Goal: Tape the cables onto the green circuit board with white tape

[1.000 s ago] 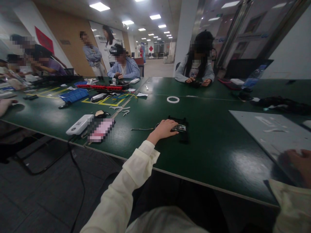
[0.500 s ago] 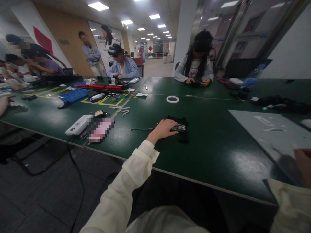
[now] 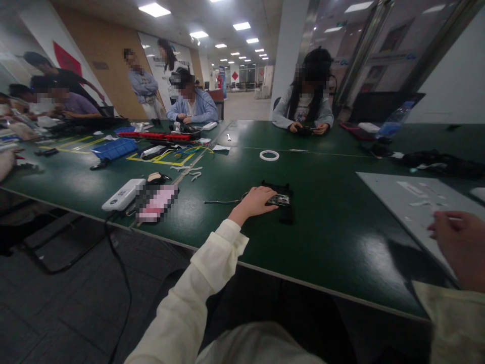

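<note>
My left hand (image 3: 257,202) rests on a black electronic device with an exposed circuit board (image 3: 281,199), its fingers curled over the left side and its thumb along the near edge. A thin cable (image 3: 220,202) runs from under that hand leftward across the table. My right hand (image 3: 460,242) hovers over the near part of a grey board (image 3: 390,194). Its thumb and fingertips are pinched together, and whatever is between them is too small to make out. Small white strips (image 3: 420,203) lie on the grey board beyond that hand.
A white power bank (image 3: 123,194) and a pink phone (image 3: 157,203) lie at the left. Farther back are a white ring (image 3: 269,155), a blue tray (image 3: 113,149) and loose wires (image 3: 193,149). Two people sit across the green table (image 3: 322,242); a water bottle (image 3: 396,120) stands at the right.
My right hand has moved left and up into view over the grey board, its fingertips pinched. My left hand stays in place on the device.
</note>
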Action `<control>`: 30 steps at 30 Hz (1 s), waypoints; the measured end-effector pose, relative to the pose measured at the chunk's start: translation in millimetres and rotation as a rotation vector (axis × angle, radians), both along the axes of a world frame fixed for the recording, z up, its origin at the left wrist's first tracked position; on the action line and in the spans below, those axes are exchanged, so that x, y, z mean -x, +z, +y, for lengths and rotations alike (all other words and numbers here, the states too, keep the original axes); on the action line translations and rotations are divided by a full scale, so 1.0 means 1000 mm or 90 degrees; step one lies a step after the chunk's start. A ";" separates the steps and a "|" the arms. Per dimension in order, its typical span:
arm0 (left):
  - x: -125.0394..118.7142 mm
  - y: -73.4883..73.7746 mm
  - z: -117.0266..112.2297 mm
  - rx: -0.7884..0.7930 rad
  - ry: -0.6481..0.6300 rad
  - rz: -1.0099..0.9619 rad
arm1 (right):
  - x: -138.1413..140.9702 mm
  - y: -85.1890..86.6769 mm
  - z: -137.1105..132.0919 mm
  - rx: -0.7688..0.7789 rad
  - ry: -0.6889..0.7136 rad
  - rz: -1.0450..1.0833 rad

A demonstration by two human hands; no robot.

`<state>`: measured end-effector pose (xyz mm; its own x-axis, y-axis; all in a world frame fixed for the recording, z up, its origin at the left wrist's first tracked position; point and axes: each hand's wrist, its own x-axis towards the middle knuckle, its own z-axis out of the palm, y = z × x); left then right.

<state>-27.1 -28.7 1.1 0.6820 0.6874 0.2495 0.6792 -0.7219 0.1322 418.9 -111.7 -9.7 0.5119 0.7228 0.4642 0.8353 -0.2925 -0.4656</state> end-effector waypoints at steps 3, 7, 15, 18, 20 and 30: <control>0.000 -0.001 0.000 -0.006 -0.004 -0.009 | 0.051 0.024 -0.001 0.034 0.062 0.135; -0.002 0.001 -0.002 -0.009 0.002 0.004 | 0.121 0.041 0.006 0.018 0.243 0.315; -0.006 0.000 -0.006 -0.051 0.018 0.009 | 0.248 0.053 0.030 0.060 0.628 0.521; -0.006 -0.006 -0.003 -0.085 0.013 -0.019 | 0.282 0.051 0.037 0.062 0.689 0.536; -0.007 -0.010 0.001 -0.089 -0.001 -0.025 | 0.297 0.043 0.043 0.068 0.715 0.517; -0.009 -0.015 0.011 -0.045 -0.042 -0.013 | 0.300 0.022 0.048 0.149 0.671 0.407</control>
<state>-17.9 -18.0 -13.7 0.7193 0.6219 0.3095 0.6281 -0.7726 0.0926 118.7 -63.5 12.0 -0.2784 0.9484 0.1519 0.3577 0.2491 -0.9000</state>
